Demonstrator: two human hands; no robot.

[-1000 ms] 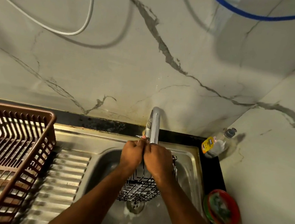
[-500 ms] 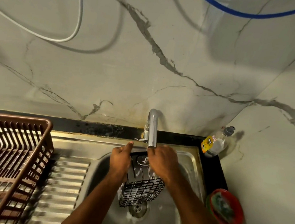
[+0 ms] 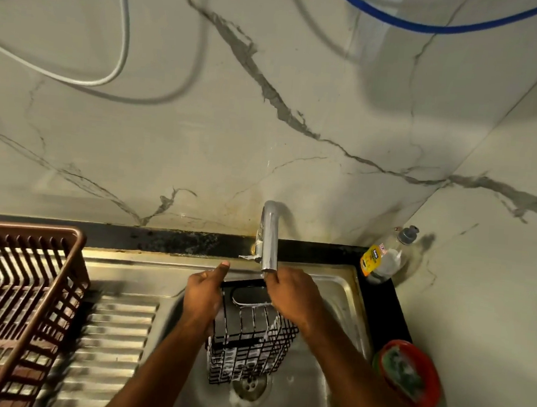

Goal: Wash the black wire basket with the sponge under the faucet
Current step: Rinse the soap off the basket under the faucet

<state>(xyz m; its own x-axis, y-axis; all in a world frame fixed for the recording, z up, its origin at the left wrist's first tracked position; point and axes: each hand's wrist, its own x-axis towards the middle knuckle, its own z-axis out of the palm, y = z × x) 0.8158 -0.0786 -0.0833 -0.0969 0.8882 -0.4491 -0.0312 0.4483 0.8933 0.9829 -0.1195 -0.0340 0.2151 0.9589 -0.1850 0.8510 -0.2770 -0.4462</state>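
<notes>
Basket (image 3: 250,336) is held in the sink (image 3: 343,292) right under the faucet (image 3: 270,235), tilted with its open top toward the spout, likely so water runs through the wires. Left hand (image 3: 203,294) grips the basket's left top edge, thumb up. Right hand (image 3: 295,297) closes on the right top edge, just beneath the spout. Suds cling to the lower wires above the drain (image 3: 249,386). No sponge visible in either grip; a green one seems to sit in the red bowl (image 3: 408,375) on the tabletop (image 3: 393,312).
</notes>
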